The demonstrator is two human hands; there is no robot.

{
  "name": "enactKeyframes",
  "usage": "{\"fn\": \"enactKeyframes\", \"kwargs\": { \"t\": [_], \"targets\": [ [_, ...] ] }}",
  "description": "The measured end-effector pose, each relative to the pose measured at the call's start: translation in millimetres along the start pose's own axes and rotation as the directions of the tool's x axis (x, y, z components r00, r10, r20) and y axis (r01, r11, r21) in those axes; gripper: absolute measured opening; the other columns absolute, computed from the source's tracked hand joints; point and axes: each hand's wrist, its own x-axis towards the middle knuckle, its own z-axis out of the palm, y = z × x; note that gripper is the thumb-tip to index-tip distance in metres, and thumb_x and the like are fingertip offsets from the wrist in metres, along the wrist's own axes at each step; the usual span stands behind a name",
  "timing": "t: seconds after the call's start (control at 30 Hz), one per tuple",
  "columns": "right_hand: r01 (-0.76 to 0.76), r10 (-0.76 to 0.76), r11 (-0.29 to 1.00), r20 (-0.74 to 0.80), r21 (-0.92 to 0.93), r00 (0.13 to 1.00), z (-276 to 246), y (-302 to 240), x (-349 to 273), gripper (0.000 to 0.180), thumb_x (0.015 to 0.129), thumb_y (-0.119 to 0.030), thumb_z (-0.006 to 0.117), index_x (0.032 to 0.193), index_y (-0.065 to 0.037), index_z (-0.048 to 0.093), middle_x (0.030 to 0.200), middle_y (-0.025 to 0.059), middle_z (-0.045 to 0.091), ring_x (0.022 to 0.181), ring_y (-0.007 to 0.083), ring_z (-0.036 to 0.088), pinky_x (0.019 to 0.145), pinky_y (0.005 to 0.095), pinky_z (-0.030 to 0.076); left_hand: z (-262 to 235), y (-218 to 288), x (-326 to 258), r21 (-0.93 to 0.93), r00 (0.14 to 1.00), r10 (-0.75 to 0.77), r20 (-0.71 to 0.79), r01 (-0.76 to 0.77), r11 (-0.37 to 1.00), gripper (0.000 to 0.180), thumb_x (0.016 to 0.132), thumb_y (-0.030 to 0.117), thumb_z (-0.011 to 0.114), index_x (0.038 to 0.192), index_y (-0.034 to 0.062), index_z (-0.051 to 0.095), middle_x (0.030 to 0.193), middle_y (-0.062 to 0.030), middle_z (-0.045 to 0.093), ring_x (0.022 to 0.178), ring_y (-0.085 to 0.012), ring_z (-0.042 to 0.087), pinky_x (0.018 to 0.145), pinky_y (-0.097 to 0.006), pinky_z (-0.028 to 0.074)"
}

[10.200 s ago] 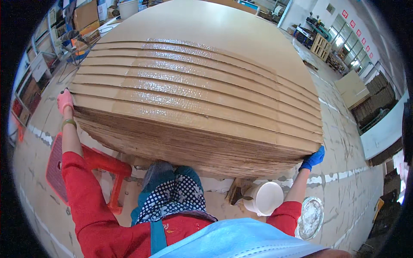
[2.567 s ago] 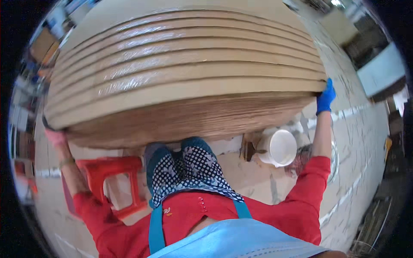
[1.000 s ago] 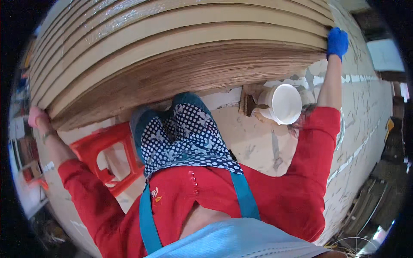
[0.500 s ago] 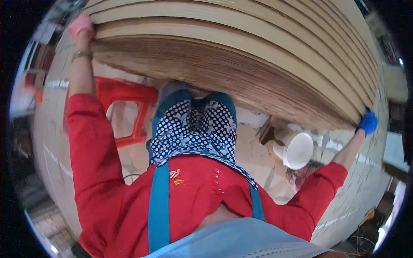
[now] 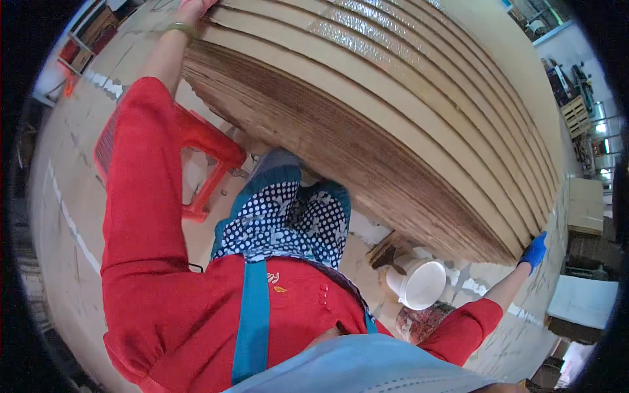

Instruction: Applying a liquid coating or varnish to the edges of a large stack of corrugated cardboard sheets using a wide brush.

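Note:
A thick stack of large brown cardboard sheets (image 5: pixel 393 111) fills the upper half of the view, fanned in steps. My left hand (image 5: pixel 191 8), in a pink glove, grips the stack's left corner at the top edge of the picture. My right hand (image 5: pixel 534 251), in a blue glove, holds the stack's right corner, arm stretched out in a red sleeve. Both arms are spread wide along the stack's near edge. My legs in dotted blue-and-white cloth are under the stack's edge.
A red plastic stool (image 5: pixel 196 150) stands on the floor to my left. A white bucket (image 5: pixel 419 283) sits on the floor at the right beside a small wooden block (image 5: pixel 386 249). Shelves and pallets lie far off at the rim.
My head has tilted and swung, so the stack now runs diagonally. My left hand has stayed on the left corner and my right hand on the right corner throughout.

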Motion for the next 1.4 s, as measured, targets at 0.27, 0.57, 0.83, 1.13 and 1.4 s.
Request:
{"fn": "enactKeyframes", "kwargs": {
  "t": [0.27,0.57,0.83,1.13,1.4],
  "targets": [
    [-0.048,0.045,0.991,0.025,0.122,0.999,-36,-56,-42,0.059,0.083,-0.045,0.025,0.073,0.003,0.058,0.074,0.0235,0.056,0.067,0.0363,0.053,0.060,0.0438,0.040,22,-38,21,0.022,0.999,-0.033,-0.011,0.033,0.999,0.038,0.076,0.031,0.043,0.099,0.0008,0.050,0.105,-0.0196,0.048,0.096,-0.0303,0.048,0.075,-0.038,0.041],
    [0.109,-0.074,0.964,-0.148,0.243,0.986,-29,-56,-44,0.053,0.084,-0.042,0.029,0.077,0.002,0.057,0.077,0.0227,0.056,0.067,0.0350,0.053,0.058,0.0416,0.040,52,-53,26,0.035,0.999,0.038,-0.001,-0.038,0.999,0.032,0.076,0.026,0.044,0.096,0.0024,0.052,0.102,-0.0195,0.050,0.094,-0.0314,0.049,0.074,-0.039,0.042],
    [0.060,-0.057,0.989,-0.025,0.136,0.998,-2,-25,-27,0.044,0.084,-0.035,0.033,0.080,0.002,0.057,0.078,0.0204,0.057,0.068,0.0335,0.053,0.059,0.0399,0.041,92,-60,55,0.038,0.993,0.114,0.016,-0.114,0.993,0.027,0.076,0.022,0.044,0.093,0.0038,0.054,0.100,-0.0194,0.051,0.092,-0.0323,0.050,0.073,-0.040,0.043],
    [0.497,-0.494,0.867,-0.189,-0.034,0.849,31,14,-4,0.019,0.078,-0.016,0.040,0.066,-0.006,0.052,0.069,0.0175,0.055,0.059,0.0304,0.053,0.049,0.0404,0.039,122,-55,89,-0.121,0.939,0.308,0.154,-0.291,0.949,0.042,0.072,0.032,0.036,0.091,0.0014,0.057,0.101,-0.0204,0.050,0.097,-0.0328,0.047,0.082,-0.038,0.036],
    [-0.064,0.070,0.997,-0.147,0.041,0.987,-7,-47,-30,0.042,0.081,-0.037,0.029,0.081,-0.006,0.058,0.082,0.0203,0.056,0.076,0.0359,0.054,0.068,0.0448,0.041,149,-140,135,-0.848,0.796,0.513,0.321,0.001,0.530,0.051,0.080,0.046,0.040,0.095,-0.0016,0.054,0.083,-0.0088,0.055,0.073,-0.0138,0.048,0.064,-0.029,0.039]
  ]
}}
